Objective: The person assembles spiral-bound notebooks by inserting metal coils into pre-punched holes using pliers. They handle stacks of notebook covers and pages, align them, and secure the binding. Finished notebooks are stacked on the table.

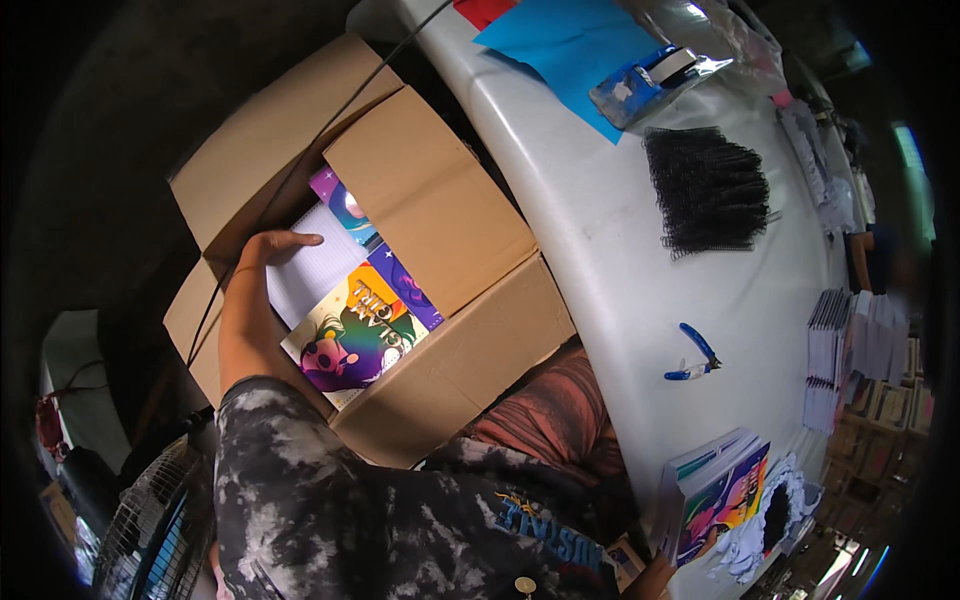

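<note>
my left hand (262,262) is down inside the big brown cardboard box (440,215) beside the table, fingers spread open and lying flat over the white lined sheet (310,270) at the top of the stack there; it grips nothing. my forearm runs up from the mottled grey-and-black sleeve (300,490) along the box's left wall. just to the right of my fingers the sheet meets a colourful notebook cover with a purple, green and orange cartoon design (355,335), lying face up in the box, and another purple-and-teal cover (345,205) peeks from under the upper flap. a thin dark cable (330,125) crosses the flaps on a slant.

my right hand is hard to make out: something near the bottom edge by the table may be it, and i cannot tell whether it is open or closed.

on the white plastic table (600,250) lie a bundle of black spiral binding coils (705,190), blue-handled pliers (695,358), a bright blue sheet of paper (570,45) and stacks of notebooks (720,490), well apart from the box.
</note>
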Motion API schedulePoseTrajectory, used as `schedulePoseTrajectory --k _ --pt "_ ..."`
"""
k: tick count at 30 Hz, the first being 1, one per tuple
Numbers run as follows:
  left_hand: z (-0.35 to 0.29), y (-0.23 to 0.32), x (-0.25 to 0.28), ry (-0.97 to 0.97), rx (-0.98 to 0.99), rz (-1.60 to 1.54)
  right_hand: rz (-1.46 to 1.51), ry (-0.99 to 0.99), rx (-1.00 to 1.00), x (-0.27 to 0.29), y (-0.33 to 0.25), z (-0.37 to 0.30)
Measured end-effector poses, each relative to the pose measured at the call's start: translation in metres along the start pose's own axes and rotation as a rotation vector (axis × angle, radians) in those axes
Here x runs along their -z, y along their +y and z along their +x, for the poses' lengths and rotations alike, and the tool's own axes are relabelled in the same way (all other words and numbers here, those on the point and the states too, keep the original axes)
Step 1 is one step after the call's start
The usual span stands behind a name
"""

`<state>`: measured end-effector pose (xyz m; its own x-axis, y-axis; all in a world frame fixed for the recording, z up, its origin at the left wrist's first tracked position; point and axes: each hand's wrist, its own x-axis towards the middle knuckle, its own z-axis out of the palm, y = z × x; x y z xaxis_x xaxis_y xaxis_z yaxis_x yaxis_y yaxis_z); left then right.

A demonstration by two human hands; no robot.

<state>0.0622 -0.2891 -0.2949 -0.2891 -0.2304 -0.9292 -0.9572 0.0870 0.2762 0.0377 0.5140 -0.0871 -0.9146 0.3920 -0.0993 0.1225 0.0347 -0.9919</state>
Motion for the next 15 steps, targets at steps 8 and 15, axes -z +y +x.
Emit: schedulePoseTrajectory --k 8,15 --pt "-0.085 -0.004 -0.023 0.339 -0.367 0.262 -0.212 0.114 0.222 0.052 0.019 0.017" --pt "-0.138 -0.009 -0.088 0.746 -0.416 0.462 -0.412 0.109 0.482 0.107 0.056 0.011"
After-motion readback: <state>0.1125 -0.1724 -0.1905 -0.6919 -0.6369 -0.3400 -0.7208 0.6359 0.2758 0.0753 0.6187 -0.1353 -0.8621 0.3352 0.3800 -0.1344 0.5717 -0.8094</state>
